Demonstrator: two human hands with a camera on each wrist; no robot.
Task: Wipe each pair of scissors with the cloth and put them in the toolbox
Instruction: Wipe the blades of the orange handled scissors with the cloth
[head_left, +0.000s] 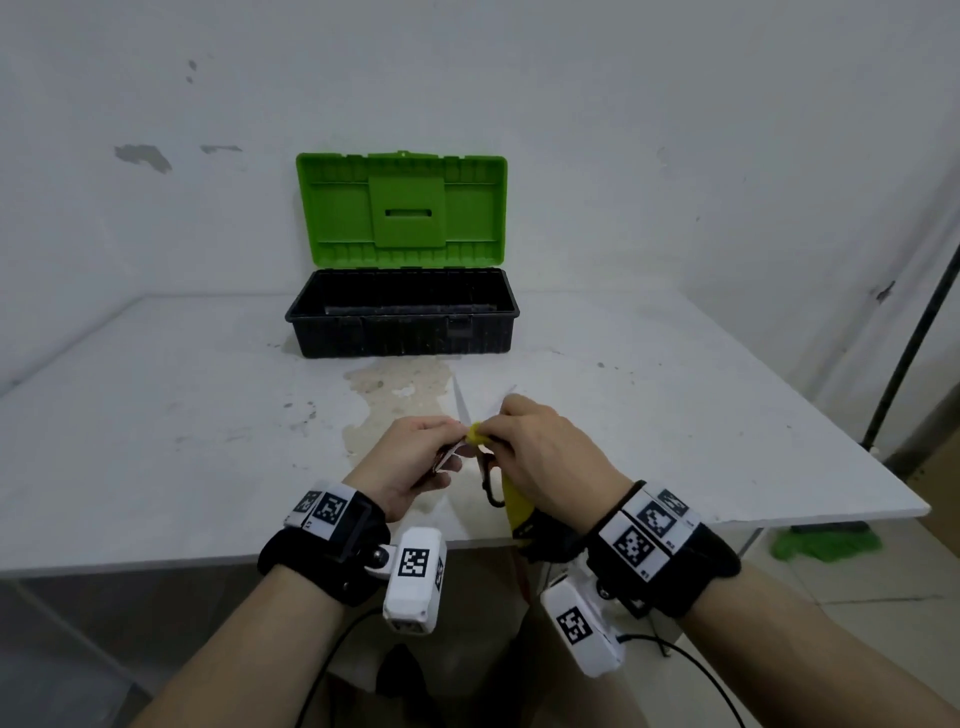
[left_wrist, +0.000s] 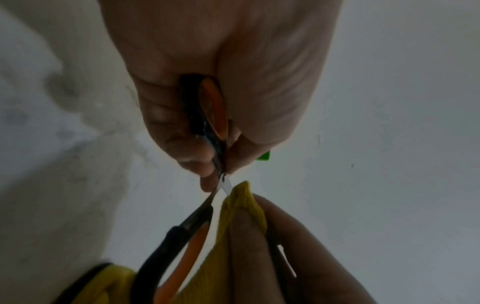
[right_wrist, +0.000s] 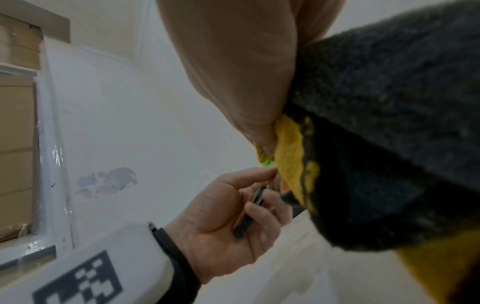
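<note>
The room is evenly and softly lit from overhead, so the white table (head_left: 156, 415) carries almost no shadow and no glare. In the head view the edges bend outward and the corners darken a little. Both wrist views are dim, grainy and soft: the left hand (left_wrist: 221, 82) fills the frame blurred, and the cloth (right_wrist: 389, 123) close to the lens is out of focus.

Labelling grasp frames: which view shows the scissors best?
Left wrist view: the scissors fill the centre, one black-and-orange handle gripped in the left hand, blades opened against the yellow cloth. Head view shows only thin blades past the hands. Right wrist view shows only a dark sliver of handle in the left hand.
</note>
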